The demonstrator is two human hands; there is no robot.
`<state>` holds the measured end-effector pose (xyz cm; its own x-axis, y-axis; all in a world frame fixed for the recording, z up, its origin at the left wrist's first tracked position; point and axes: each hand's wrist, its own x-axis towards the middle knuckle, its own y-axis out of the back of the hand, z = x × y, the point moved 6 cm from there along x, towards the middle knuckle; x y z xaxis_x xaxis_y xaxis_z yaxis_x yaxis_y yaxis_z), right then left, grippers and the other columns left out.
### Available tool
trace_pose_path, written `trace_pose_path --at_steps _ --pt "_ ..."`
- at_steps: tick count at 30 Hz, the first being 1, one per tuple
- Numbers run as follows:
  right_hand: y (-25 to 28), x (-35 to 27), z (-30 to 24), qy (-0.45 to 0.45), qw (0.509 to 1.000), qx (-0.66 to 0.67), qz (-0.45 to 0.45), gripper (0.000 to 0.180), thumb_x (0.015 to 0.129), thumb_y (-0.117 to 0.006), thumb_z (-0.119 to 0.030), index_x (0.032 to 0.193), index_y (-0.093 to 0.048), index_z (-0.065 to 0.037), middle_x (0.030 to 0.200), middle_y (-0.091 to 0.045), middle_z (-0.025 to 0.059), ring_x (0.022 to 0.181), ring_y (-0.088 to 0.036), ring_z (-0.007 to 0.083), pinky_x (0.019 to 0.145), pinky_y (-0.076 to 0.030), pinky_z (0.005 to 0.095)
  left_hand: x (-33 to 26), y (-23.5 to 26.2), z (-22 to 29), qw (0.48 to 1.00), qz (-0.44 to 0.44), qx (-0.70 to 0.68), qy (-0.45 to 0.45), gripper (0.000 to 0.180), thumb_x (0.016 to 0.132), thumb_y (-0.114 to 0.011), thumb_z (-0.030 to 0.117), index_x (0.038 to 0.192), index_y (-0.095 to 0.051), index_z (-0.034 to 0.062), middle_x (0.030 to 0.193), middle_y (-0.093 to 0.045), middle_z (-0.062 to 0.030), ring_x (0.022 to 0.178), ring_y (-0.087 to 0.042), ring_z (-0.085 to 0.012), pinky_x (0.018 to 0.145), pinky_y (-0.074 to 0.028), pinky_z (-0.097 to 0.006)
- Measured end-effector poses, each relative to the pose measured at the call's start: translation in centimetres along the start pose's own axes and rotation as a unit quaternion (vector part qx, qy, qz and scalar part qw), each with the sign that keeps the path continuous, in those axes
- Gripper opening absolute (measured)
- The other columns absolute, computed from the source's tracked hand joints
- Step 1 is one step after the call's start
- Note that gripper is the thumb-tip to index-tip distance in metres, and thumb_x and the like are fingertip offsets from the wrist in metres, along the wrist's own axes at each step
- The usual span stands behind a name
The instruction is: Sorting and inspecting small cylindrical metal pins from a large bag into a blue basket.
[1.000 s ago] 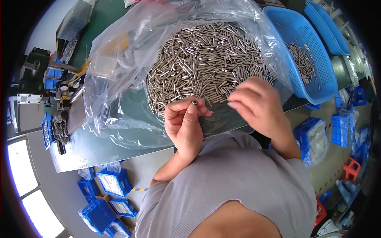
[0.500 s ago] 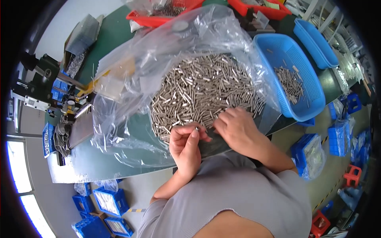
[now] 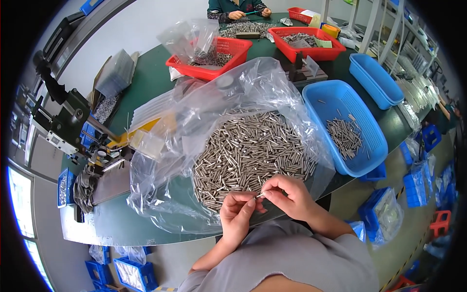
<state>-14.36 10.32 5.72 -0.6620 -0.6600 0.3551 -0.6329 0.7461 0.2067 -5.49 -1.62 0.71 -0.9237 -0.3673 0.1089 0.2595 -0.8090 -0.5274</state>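
A heap of small metal pins (image 3: pixel 253 151) lies on a clear plastic bag (image 3: pixel 168 187) spread over the green table. At the heap's near edge my left hand (image 3: pixel 237 216) is closed in a pinch, thumb against forefinger. My right hand (image 3: pixel 289 197) pinches too, its fingertips meeting those of the left. Between them shows a short, thin metal pin (image 3: pixel 260 195), gripped from both sides; its ends are partly covered by my fingers. To the right of the heap, a blue plastic basket (image 3: pixel 377 141) holds a smaller pile of similar pins.
A second blue basket (image 3: pixel 377 80) stands beyond the first. Two red baskets of metal parts, one red basket (image 3: pixel 238 51) and another red basket (image 3: pixel 331 52), sit farther back. A black bench device (image 3: pixel 73 117) stands at left. Across the table, a co-worker's hands (image 3: pixel 237 15) handle something thin.
My right hand has come off the heap to meet my left hand at the pin. The view has tilted up, bringing the co-worker in.
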Motion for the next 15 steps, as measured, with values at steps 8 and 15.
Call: trace_pose_path --at_steps 8,15 --pt "-0.4 0.0 0.1 0.089 0.995 -0.051 -0.015 0.010 0.080 -0.070 -0.003 0.088 -0.064 -0.004 0.086 -0.062 0.0056 0.076 -0.061 0.0162 0.063 -0.049 0.0268 -0.3 -0.1 -0.1 0.999 -0.043 0.011 0.003 0.009 0.092 -0.051 -0.006 0.101 -0.051 -0.0026 0.102 -0.062 -0.0153 0.083 -0.064 -0.0194 0.076 -0.055 -0.033" --pt "-0.6 -0.9 -0.7 0.088 0.993 -0.079 -0.014 0.011 0.077 -0.070 -0.001 0.086 -0.063 -0.004 0.083 -0.061 0.0056 0.075 -0.061 0.0175 0.061 -0.048 0.0273 -1.3 -0.2 -0.2 0.999 -0.038 0.022 0.013 0.009 0.092 -0.051 -0.006 0.100 -0.053 -0.0033 0.102 -0.063 -0.0155 0.083 -0.064 -0.0198 0.077 -0.055 -0.033"
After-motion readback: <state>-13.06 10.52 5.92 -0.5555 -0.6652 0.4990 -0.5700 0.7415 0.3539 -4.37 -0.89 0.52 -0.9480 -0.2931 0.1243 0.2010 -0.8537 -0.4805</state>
